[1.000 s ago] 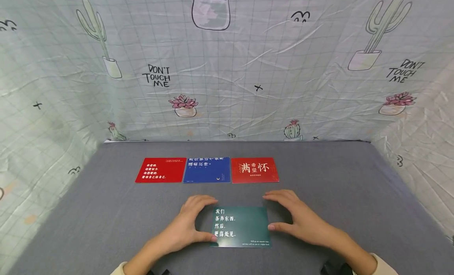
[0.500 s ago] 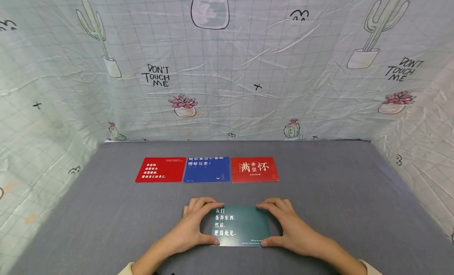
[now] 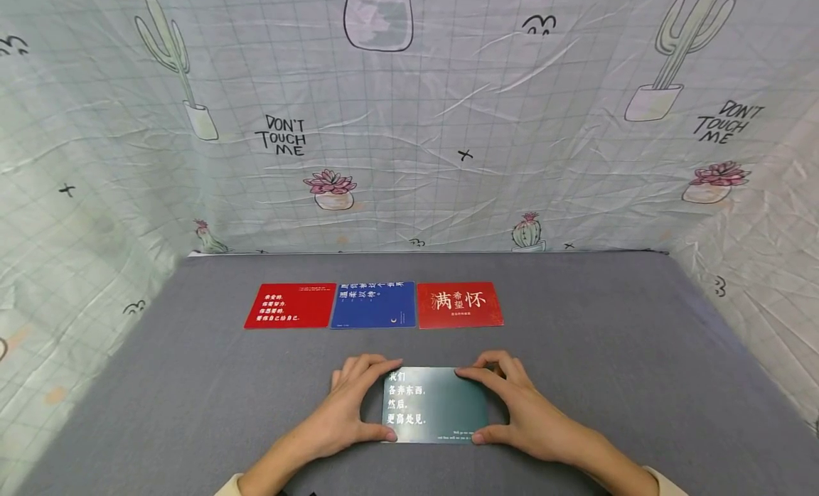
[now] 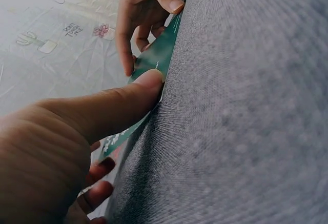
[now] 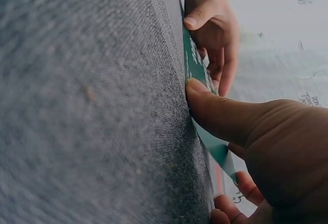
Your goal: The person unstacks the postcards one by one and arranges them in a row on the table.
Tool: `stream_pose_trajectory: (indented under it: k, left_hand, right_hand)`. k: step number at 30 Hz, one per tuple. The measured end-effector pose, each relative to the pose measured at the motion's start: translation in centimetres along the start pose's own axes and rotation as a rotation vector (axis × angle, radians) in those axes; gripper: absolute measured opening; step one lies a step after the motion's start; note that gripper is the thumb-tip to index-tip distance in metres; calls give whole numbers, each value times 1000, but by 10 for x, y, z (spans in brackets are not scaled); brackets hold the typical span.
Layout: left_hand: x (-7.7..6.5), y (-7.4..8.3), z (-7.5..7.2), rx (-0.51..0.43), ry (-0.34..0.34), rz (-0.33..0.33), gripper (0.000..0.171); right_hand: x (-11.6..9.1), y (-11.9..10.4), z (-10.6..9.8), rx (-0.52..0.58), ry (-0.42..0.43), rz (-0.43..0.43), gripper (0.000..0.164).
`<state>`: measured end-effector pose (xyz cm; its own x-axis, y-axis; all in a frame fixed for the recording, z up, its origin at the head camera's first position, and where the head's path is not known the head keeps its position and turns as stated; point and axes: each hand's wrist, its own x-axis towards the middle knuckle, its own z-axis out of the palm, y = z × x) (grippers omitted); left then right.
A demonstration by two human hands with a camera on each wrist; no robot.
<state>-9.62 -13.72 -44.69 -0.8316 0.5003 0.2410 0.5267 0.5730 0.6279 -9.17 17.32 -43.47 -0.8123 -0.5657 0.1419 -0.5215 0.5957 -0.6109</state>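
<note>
Both hands hold a green card [image 3: 441,403] with white lettering, low over the grey table in the head view. My left hand [image 3: 348,403] grips its left end, thumb at the near corner and fingertips at the far corner. On the right end, my right hand [image 3: 527,407] has the same grip, with its index finger over the far edge. The wrist views show the card's far edge tipped up from the cloth, and its near edge close to the surface. My left thumb [image 4: 146,83] and right thumb [image 5: 200,90] press on the near edge.
Behind the hands, a red card [image 3: 291,305], a blue card [image 3: 373,305] and another red card [image 3: 461,305] lie in a row. The grey cloth-covered table [image 3: 608,325] ends at a pale cactus-printed curtain [image 3: 409,126].
The right hand came left and both hands took hold of the green card's ends. Its far edge has since risen a little, and its sheen has changed. The row of cards has stayed put.
</note>
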Motion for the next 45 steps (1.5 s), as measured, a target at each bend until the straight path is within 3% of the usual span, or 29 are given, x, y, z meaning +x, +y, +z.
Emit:
stream_pose_trajectory:
  k: [9, 23, 33, 41, 45]
  left_hand:
    - [-2, 0, 0, 54, -38, 30, 104]
    - [-1, -1, 3, 195, 62, 106, 100]
    - [0, 1, 2, 183, 114, 113, 96]
    - [7, 13, -1, 187, 65, 44, 97]
    - [18, 21, -3, 234, 58, 58, 101]
  right_hand:
    - [-1, 3, 2, -4, 10, -16, 77]
    - [-2, 4, 0, -28, -33, -43, 80]
    - [-2, 4, -2, -44, -65, -50, 88]
    - [-1, 6, -15, -70, -41, -51, 81]
    - [-1, 12, -28, -88, -6, -77, 80]
